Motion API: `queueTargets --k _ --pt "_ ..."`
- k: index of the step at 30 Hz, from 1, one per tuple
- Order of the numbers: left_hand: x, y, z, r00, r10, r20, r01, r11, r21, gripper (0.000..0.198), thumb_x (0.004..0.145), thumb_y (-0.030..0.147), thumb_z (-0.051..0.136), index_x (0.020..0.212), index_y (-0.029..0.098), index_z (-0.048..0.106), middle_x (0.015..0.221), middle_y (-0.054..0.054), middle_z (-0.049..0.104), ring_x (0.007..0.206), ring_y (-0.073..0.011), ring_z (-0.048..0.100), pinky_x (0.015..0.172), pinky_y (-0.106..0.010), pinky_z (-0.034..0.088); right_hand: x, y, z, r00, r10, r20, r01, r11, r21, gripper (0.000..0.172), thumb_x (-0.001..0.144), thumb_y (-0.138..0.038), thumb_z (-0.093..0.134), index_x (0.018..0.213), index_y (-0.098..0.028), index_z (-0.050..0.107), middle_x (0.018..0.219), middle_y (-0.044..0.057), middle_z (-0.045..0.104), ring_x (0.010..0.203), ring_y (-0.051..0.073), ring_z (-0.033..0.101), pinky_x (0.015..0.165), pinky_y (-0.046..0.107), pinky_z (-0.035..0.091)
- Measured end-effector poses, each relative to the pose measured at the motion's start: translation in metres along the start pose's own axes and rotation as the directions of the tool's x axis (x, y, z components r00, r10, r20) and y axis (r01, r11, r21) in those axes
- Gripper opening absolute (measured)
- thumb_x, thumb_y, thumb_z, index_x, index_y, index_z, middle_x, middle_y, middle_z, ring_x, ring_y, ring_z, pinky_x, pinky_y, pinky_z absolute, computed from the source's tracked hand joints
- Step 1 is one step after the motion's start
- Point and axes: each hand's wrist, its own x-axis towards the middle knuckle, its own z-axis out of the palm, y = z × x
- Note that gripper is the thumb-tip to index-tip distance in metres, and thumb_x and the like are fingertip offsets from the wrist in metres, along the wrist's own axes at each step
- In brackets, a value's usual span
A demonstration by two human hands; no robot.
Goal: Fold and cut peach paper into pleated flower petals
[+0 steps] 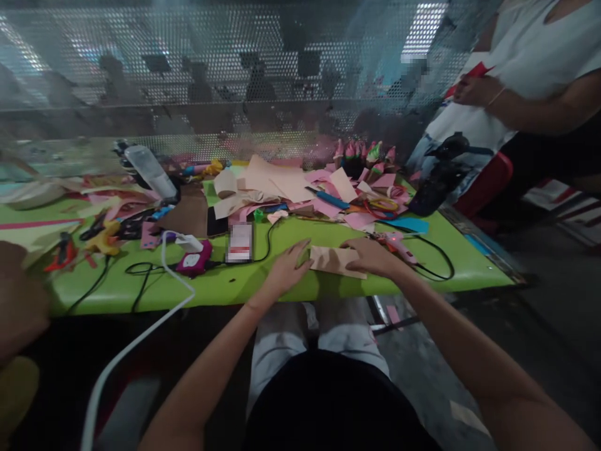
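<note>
paper strip, tan and single, lies near the front edge of the green table, between the person's hands. the left hand is spread, its fingertips at the strip's left end; the right hand bends over the right end – whether it truly pinches or only presses, i cannot tell. the strip looks thin, so uneven pulling could crease or tear it. the pink-and-white glue gun sits just beside the right hand with a red light showing; if it is hot, a careless backward move could burn skin or knock it askew. the white cable drops over the edge – an arm swept left could snag it and drag the purple power block. counted out: two hands at work, one strip between them, two glue guns, the second a yellow one, one power block, one clear bottle, one blue-handled cutter, one pair of red-handled pliers. the paper scraps behind overlap too much to number.
</note>
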Motion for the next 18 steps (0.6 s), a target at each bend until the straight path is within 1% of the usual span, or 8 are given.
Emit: queueTargets --k 2,3,5,7,9,12,14,18 --pt "0.014 -0.005 -0.009 0.993 -0.106 -0.057 0.088 0.963 -0.255 0.056 0.089 0.034 0.056 0.142 0.02 0.046 0.147 -0.013 0.049 0.132 -0.0271 0.049 0.11 -0.042 0.039 0.007 -0.002 -0.004 1.0 0.001 -0.001 -0.001 1.0 0.031 0.027 0.073 -0.028 0.065 0.097 -0.017 0.071 0.097 0.01 0.074 0.09 0.027 0.067 0.076 0.034 0.049" --pt "0.021 -0.006 -0.013 0.983 -0.178 -0.044 0.149 0.916 -0.374 0.057 0.088 0.033 0.057 0.142 0.02 0.046 0.146 -0.014 0.051 0.131 -0.0275 0.051 0.106 -0.041 0.042 0.012 -0.004 -0.006 1.0 0.001 -0.014 0.0 0.999 0.053 0.021 0.075 -0.029 0.062 0.092 -0.017 0.071 0.091 0.008 0.074 0.084 0.025 0.067 0.072 0.033 0.049" --pt "0.036 -0.008 -0.024 0.954 -0.3 0.002 0.252 0.798 -0.548 0.053 0.088 0.036 0.057 0.139 0.022 0.05 0.139 -0.013 0.057 0.13 -0.0259 0.051 0.105 -0.039 0.042 0.025 -0.008 -0.012 0.996 -0.006 -0.092 0.019 0.99 0.141 0.015 0.078 -0.03 0.061 0.084 -0.019 0.069 0.082 0.004 0.072 0.077 0.022 0.066 0.067 0.03 0.048" --pt "0.049 -0.008 -0.034 0.93 -0.36 0.077 0.326 0.705 -0.63 0.047 0.09 0.044 0.054 0.132 0.024 0.057 0.138 -0.011 0.058 0.126 -0.0264 0.055 0.097 -0.037 0.047 0.042 -0.014 -0.019 0.977 -0.01 -0.213 0.066 0.963 0.261 0.012 0.076 -0.03 0.062 0.08 -0.02 0.068 0.079 0.003 0.071 0.074 0.021 0.065 0.066 0.03 0.048" --pt "0.061 -0.007 -0.043 0.926 -0.351 0.138 0.349 0.658 -0.668 0.048 0.09 0.053 0.051 0.127 0.025 0.062 0.134 -0.011 0.061 0.115 -0.0275 0.063 0.085 -0.034 0.052 0.059 -0.019 -0.026 0.942 -0.011 -0.335 0.126 0.938 0.323 0.008 0.075 -0.027 0.064 0.078 -0.021 0.069 0.078 0.003 0.071 0.074 0.021 0.065 0.068 0.031 0.049" --pt "0.076 -0.005 -0.054 0.941 -0.259 0.217 0.331 0.58 -0.745 0.058 0.086 0.064 0.05 0.129 0.027 0.06 0.126 -0.012 0.065 0.099 -0.027 0.07 0.072 -0.031 0.053 0.081 -0.023 -0.035 0.881 -0.042 -0.471 0.178 0.952 0.248 0.009 0.077 -0.023 0.063 0.081 -0.022 0.072 0.081 0.004 0.073 0.079 0.023 0.065 0.072 0.034 0.049" --pt "0.084 -0.005 -0.057 0.945 -0.199 0.26 0.327 0.531 -0.782 0.063 0.084 0.068 0.051 0.131 0.027 0.059 0.125 -0.013 0.066 0.098 -0.0276 0.07 0.071 -0.031 0.053 0.092 -0.022 -0.036 0.844 -0.076 -0.531 0.196 0.965 0.174 0.012 0.079 -0.022 0.062 0.084 -0.022 0.073 0.083 0.006 0.074 0.082 0.025 0.065 0.075 0.037 0.049" --pt "0.096 -0.011 -0.053 0.945 -0.15 0.291 0.325 0.519 -0.79 0.069 0.079 0.068 0.058 0.132 0.024 0.059 0.127 -0.015 0.065 0.107 -0.0301 0.067 0.081 -0.036 0.053 0.103 -0.016 -0.029 0.789 -0.115 -0.604 0.21 0.974 0.089 0.02 0.083 -0.017 0.058 0.094 -0.023 0.074 0.093 0.007 0.075 0.089 0.026 0.065 0.08 0.041 0.05"
